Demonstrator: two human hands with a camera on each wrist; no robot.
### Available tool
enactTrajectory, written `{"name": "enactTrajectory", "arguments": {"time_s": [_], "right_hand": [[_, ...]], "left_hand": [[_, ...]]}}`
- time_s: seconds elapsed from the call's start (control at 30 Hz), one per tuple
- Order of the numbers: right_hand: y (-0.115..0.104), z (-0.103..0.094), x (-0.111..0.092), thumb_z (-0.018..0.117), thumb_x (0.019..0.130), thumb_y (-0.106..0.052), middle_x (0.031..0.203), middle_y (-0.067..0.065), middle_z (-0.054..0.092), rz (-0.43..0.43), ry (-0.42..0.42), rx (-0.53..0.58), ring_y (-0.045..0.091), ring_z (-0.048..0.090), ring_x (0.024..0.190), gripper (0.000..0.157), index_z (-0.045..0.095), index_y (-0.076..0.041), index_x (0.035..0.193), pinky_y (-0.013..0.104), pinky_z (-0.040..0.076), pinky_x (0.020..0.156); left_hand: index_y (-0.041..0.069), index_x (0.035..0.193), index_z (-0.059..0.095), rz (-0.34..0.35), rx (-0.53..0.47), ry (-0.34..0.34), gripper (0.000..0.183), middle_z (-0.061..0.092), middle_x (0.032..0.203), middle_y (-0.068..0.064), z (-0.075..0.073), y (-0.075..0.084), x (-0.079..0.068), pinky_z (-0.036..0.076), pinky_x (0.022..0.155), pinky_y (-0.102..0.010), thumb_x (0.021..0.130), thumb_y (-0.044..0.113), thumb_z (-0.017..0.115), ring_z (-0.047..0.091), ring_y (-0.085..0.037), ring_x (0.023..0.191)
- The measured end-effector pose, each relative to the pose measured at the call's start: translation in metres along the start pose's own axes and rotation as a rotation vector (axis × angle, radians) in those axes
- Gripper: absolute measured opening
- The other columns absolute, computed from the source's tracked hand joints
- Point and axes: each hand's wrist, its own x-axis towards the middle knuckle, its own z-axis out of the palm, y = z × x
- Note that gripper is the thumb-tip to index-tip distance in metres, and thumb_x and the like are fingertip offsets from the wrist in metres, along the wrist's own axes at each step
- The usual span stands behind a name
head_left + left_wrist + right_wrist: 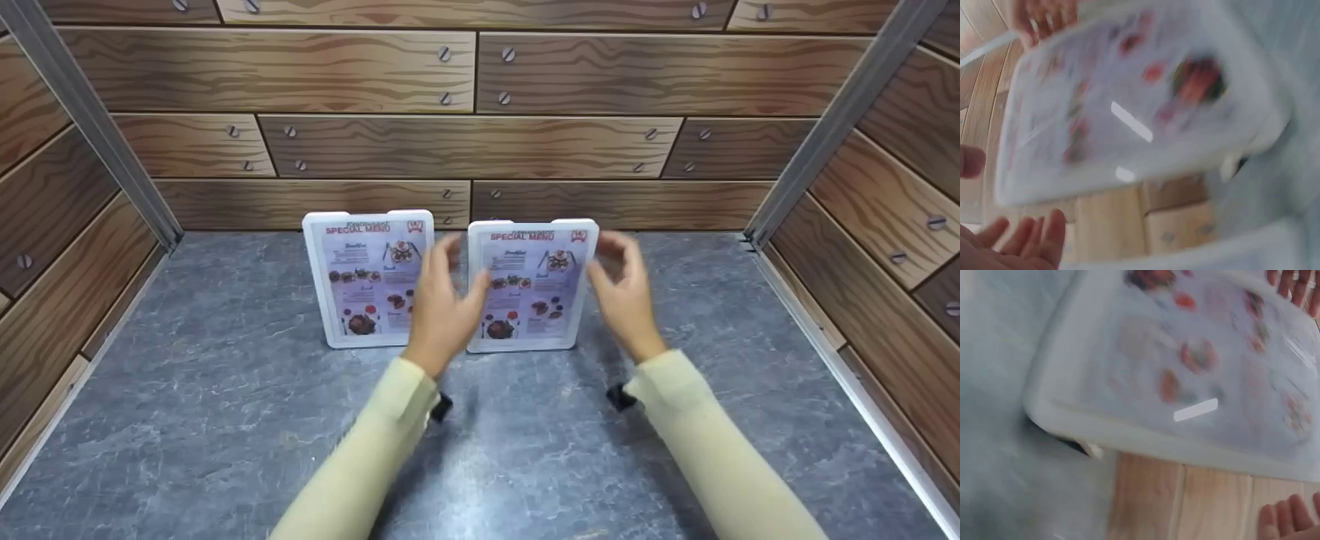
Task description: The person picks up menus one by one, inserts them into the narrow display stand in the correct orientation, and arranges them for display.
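Two white-framed "Special Menu" display boards stand upright side by side, the left menu board and the right menu board. My left hand is at the left edge of the right board, in front of part of the left one. At the opposite edge is my right hand, thumb toward the front face. In the left wrist view, a gap shows between the loosely bent left fingers and the frame. The right wrist view likewise shows the right fingers apart from the frame.
Both boards stand on a grey marbled tabletop. Behind them rises a wood-plank-patterned back wall. Similar side walls flank the table, with grey metal strips at the corners.
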Motion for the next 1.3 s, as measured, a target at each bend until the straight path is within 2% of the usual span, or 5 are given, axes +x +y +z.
{"name": "enactTrajectory", "arguments": {"time_s": [0.2,0.37,0.67,1.07,1.3], "right_hand": [[0.021,0.000,-0.029,0.058,0.096,0.003,0.137,0.027,0.049,0.265,-0.111,-0.104,0.037,0.048,0.131,0.047,0.043,0.010,0.139,0.048,0.039,0.115],[0.024,0.000,-0.048,0.058,0.096,-0.001,0.140,0.028,0.049,0.368,-0.175,-0.187,0.041,0.046,0.134,0.048,0.042,0.010,0.140,0.051,0.037,0.116],[0.029,0.003,-0.061,0.058,0.096,-0.001,0.143,0.028,0.049,0.399,-0.195,-0.194,0.041,0.049,0.135,0.052,0.041,0.008,0.144,0.049,0.039,0.115],[0.035,0.000,-0.044,0.054,0.100,-0.006,0.143,0.026,0.048,0.469,-0.223,-0.133,0.037,0.049,0.133,0.052,0.038,0.005,0.148,0.047,0.040,0.111],[0.040,-0.008,-0.038,0.055,0.100,-0.005,0.147,0.028,0.045,0.474,-0.215,-0.093,0.038,0.047,0.139,0.056,0.034,0.008,0.150,0.046,0.040,0.113]], "left_hand": [[0.007,0.156,0.032,-0.256,-0.157,-0.097,0.072,0.043,0.149,-0.015,0.015,-0.022,-0.033,0.049,0.106,-0.047,0.097,0.021,0.069,0.049,-0.031,0.132],[0.004,0.157,0.030,-0.397,-0.222,-0.173,0.074,0.040,0.150,-0.019,0.019,-0.034,-0.050,0.046,0.108,-0.053,0.096,0.021,0.067,0.048,-0.038,0.135],[0.003,0.155,0.035,-0.386,-0.206,-0.226,0.073,0.043,0.149,-0.020,0.025,-0.043,-0.059,0.039,0.114,-0.052,0.091,0.015,0.066,0.045,-0.039,0.137],[0.000,0.157,0.031,-0.364,-0.206,-0.222,0.078,0.040,0.150,-0.021,0.037,-0.048,-0.048,0.038,0.116,-0.050,0.088,0.011,0.066,0.043,-0.039,0.138],[0.002,0.160,0.026,-0.368,-0.222,-0.277,0.080,0.037,0.154,-0.020,0.033,-0.048,-0.047,0.040,0.115,-0.049,0.090,0.013,0.064,0.042,-0.037,0.141]]}}
